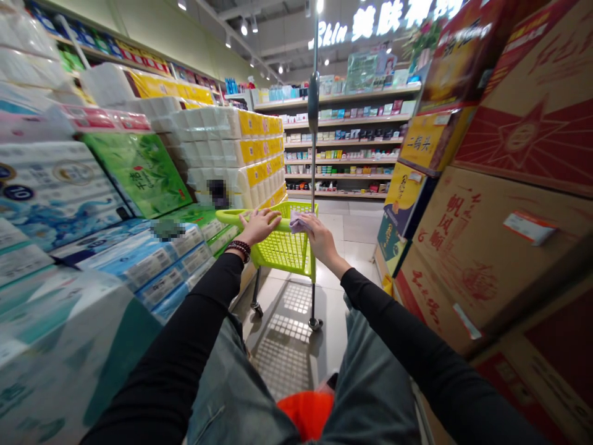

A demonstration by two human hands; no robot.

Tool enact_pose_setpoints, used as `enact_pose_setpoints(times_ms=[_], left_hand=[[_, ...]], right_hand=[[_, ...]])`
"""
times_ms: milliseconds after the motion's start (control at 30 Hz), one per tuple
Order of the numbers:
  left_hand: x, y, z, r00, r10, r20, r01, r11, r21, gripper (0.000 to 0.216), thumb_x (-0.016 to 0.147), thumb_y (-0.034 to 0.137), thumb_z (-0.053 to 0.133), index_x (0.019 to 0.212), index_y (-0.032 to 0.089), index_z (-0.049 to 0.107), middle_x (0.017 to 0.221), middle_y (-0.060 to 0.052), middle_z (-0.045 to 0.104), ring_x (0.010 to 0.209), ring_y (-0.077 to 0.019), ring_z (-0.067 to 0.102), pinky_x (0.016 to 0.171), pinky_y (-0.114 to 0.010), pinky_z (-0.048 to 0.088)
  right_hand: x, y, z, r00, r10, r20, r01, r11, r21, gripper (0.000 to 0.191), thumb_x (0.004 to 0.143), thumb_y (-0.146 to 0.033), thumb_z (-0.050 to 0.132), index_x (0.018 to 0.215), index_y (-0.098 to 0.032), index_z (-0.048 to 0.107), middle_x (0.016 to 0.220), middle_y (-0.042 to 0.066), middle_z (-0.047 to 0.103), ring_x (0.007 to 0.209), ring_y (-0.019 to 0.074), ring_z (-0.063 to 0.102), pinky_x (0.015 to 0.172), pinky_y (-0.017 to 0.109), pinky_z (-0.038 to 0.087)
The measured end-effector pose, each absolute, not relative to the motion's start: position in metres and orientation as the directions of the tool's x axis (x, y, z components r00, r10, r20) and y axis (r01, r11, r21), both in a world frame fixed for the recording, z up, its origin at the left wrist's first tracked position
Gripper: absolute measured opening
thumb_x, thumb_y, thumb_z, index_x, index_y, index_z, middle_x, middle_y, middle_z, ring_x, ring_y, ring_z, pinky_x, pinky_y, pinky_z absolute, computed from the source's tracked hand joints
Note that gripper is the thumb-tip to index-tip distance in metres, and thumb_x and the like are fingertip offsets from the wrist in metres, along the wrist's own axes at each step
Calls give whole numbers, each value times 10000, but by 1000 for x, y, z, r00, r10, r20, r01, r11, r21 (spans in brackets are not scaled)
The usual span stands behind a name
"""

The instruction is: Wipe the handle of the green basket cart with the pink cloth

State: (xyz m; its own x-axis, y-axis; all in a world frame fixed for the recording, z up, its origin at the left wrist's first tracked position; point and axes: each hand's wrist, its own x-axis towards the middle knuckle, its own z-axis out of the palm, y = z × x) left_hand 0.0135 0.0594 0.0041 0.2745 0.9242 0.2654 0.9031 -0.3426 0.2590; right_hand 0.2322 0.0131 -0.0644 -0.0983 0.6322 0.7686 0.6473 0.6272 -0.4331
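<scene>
A lime-green shopping cart (280, 252) stands in front of my knees, its basket full of square holes. My left hand (260, 226), with a beaded bracelet at the wrist, is laid over the cart's green handle (229, 216), fingers curled round it. In my right hand (320, 238) a folded light-purple cloth (299, 222) is pressed against the right end of the same handle. A tall thin metal pole (314, 167) with a grey sleeve rises at the cart's right side. The cart's dark legs end in casters (315, 324) on the tiled floor.
Stacked tissue packs (217, 142) line the left side, with more packs (152, 266) close by my left arm. Cardboard cartons (482, 235) rise on the right. Shelves of small boxes (343, 136) close off the far end. Something orange-red (306, 413) sits between my legs.
</scene>
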Motion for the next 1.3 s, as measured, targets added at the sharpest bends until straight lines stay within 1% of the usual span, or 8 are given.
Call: enact_pose_setpoints(times_ms=[200,400,667,833,900,1000,1167,1300], left_hand=[[15,62,3,272,921,278,903,-344,258,536,1050,582,324,1474,434,615,1677,-10,449,1586,-416,251,1242,-797,40],[16,63,2,260,925,277,906,-333,262,532,1050,583,325,1475,439,612,1684,-9,439,1600,-408,233,1247,-791,28],[13,61,4,266,923,278,908,-337,251,535,1048,582,325,1475,437,613,1677,-3,454,1590,-408,250,1249,-786,57],[16,60,5,268,924,271,906,-338,256,531,1051,576,325,1469,432,618,1684,-14,444,1592,-415,243,1235,-809,51],[18,60,5,267,925,272,905,-337,260,531,1050,583,327,1469,432,617,1685,-12,442,1595,-418,235,1234,-813,35],[19,60,5,257,928,269,906,-329,266,532,1052,588,326,1474,436,611,1687,-5,438,1602,-414,221,1239,-806,22],[17,57,6,271,922,276,907,-341,247,541,1060,589,313,1486,422,601,1689,-4,437,1601,-395,231,1250,-792,34],[16,57,6,266,927,264,912,-331,243,529,1063,571,314,1486,428,598,1692,-8,430,1604,-394,232,1243,-807,35]], right_hand=[[237,26,-51,-68,720,690,688,535,-490,402,1062,-225,470,1390,-276,698,1390,53,728,1307,267,666,1127,437,538],[235,28,-40,-5,790,613,722,427,-545,383,1088,-289,474,1389,-240,706,1371,90,737,1253,312,703,1073,458,569],[227,20,-50,-127,696,707,717,556,-419,396,1043,-206,527,1376,-317,711,1424,20,709,1373,258,618,1179,449,498],[242,44,-43,-16,780,626,691,461,-557,321,1081,-323,512,1287,-294,756,1172,43,814,1094,283,757,1016,425,584],[247,50,-41,37,804,593,683,413,-602,332,1083,-324,499,1283,-271,759,1139,55,821,1058,294,765,981,435,598],[246,43,-45,30,790,612,687,428,-587,351,1080,-309,487,1312,-259,746,1213,67,803,1115,292,749,995,434,599],[232,17,-52,-122,688,715,704,568,-426,377,1055,-230,500,1355,-296,717,1420,28,709,1340,252,635,1160,430,511],[231,16,-42,-131,736,664,726,527,-441,387,1065,-220,480,1370,-277,712,1394,56,723,1294,271,669,1117,423,534]])
